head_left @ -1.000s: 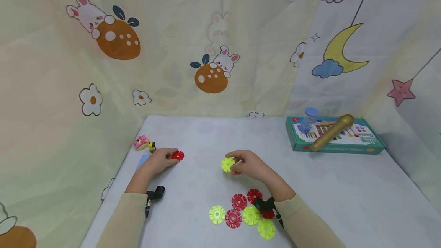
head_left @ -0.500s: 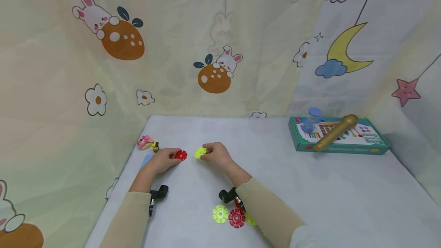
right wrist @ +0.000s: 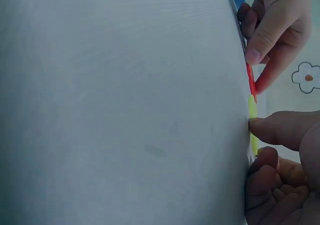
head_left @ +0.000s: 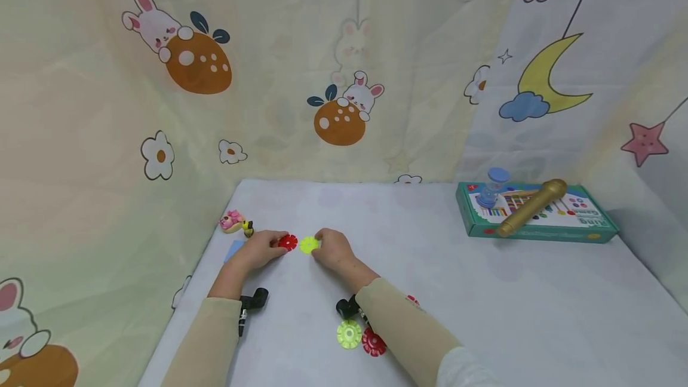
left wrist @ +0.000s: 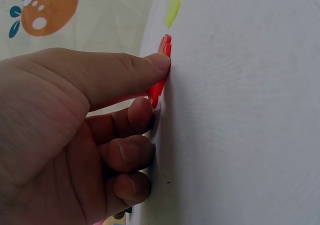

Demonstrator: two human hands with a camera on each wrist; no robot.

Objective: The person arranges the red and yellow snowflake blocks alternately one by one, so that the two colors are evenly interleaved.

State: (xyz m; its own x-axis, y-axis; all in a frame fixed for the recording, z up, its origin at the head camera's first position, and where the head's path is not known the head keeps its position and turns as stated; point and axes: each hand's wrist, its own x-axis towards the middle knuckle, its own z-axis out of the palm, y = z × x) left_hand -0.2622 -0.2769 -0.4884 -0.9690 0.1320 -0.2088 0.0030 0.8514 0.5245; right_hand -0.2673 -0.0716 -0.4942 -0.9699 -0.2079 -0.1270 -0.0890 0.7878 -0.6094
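Note:
Thumb and fingers of my left hand (head_left: 263,249) pinch a red notched plastic disc (head_left: 288,242), low over the white tabletop on the left side. Just to its right, my right hand (head_left: 337,252) pinches a yellow-green disc (head_left: 309,245) of the same flower-like shape. A narrow gap separates the two discs in the head view. In the left wrist view, the red disc (left wrist: 161,80) sits under the thumb, its edge close to the cloth. The right wrist view shows the yellow-green disc (right wrist: 252,110) nearly in line with the red one.
Near the front lie another yellow-green disc (head_left: 349,334) and a red disc (head_left: 373,342), partly under the right sleeve. A pink figurine (head_left: 232,221) and a blue card (head_left: 233,251) are at left. A green box (head_left: 543,230) carries a gold microphone (head_left: 532,208) and a blue hourglass-shaped item (head_left: 491,188).
My right hand has moved left with the yellow-green disc, bringing it close beside the red one, and lowered it. My left hand keeps its pinch on the red disc, nearly still.

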